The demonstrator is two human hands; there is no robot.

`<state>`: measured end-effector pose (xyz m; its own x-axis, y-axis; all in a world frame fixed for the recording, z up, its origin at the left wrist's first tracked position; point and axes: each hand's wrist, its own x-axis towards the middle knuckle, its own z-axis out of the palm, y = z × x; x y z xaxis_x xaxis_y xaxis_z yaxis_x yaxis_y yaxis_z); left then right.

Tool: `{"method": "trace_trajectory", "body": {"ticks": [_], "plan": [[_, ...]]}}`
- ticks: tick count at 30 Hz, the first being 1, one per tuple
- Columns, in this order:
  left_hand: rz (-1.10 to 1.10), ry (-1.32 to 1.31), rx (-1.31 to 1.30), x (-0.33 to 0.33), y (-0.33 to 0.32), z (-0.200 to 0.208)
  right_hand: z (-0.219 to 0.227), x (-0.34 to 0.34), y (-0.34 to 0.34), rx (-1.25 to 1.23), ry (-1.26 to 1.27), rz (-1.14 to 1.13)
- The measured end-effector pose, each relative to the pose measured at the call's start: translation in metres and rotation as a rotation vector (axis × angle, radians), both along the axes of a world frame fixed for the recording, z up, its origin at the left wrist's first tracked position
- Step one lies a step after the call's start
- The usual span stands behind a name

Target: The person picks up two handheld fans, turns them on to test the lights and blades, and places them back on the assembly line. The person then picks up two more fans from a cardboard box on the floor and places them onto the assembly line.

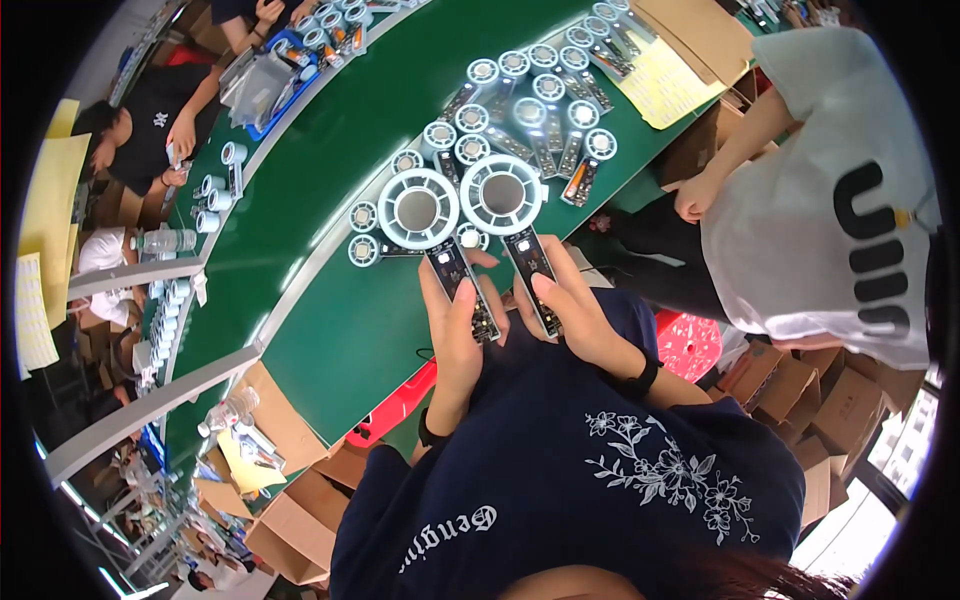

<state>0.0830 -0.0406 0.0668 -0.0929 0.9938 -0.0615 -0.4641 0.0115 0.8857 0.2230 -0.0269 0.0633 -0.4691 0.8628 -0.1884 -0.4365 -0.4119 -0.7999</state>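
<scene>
Both raised: left hand (pixel 455 320) grips one handheld fan (pixel 440 235) by its dark handle, right hand (pixel 570 310) likewise a second fan (pixel 512 215), thumbs pressed on. Beyond the fingertips, more fans (pixel 540 110) lie on the green tabletop (pixel 340 330); yellow label sheet (pixel 670 85) further right.

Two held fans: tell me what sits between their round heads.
Nothing; in the head view the left fan's ring and the right fan's ring touch side by side.

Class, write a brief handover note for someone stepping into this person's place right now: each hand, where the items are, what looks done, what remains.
Left hand: holds one small round handheld fan by its dark handle, thumb on it.
Right hand: holds a second fan likewise.
Both sit above the green table.
Done: cannot tell which are finished.
Left: a cluster of similar fans lies on the table just beyond; their state is unclear.
</scene>
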Motion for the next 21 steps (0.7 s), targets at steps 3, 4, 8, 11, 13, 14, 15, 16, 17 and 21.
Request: {"method": "trace_trajectory", "body": {"ticks": [3, 4, 8, 11, 13, 14, 15, 16, 17, 21], "plan": [[0.079, 0.056, 0.004, 0.003, 0.01, -0.009, -0.015, -0.006, 0.019, 0.013, 0.005, 0.073], [0.121, 0.058, 0.011, 0.003, 0.022, -0.01, -0.017, -0.009, 0.035, 0.028, 0.01, 0.105], [0.265, 0.094, -0.018, -0.002, 0.034, 0.002, -0.014, -0.021, 0.062, -0.016, 0.112, 0.234], [0.386, 0.131, -0.058, 0.008, 0.051, 0.001, -0.022, -0.017, 0.094, -0.041, 0.121, 0.356], [0.474, 0.149, -0.094, 0.018, 0.069, 0.014, -0.016, -0.016, 0.114, -0.068, 0.121, 0.419], [0.515, 0.148, -0.114, 0.025, 0.075, 0.016, -0.016, -0.013, 0.117, -0.084, 0.13, 0.43], [0.537, 0.148, -0.135, 0.032, 0.08, 0.017, -0.016, -0.008, 0.12, -0.099, 0.133, 0.437], [0.567, 0.146, -0.158, 0.041, 0.09, 0.021, -0.014, -0.001, 0.131, -0.106, 0.136, 0.455], [0.593, 0.139, -0.18, 0.05, 0.099, 0.024, -0.011, 0.007, 0.145, -0.117, 0.131, 0.483], [0.577, 0.009, -0.213, 0.078, 0.122, 0.01, -0.008, 0.039, 0.183, -0.135, 0.073, 0.53]]}}
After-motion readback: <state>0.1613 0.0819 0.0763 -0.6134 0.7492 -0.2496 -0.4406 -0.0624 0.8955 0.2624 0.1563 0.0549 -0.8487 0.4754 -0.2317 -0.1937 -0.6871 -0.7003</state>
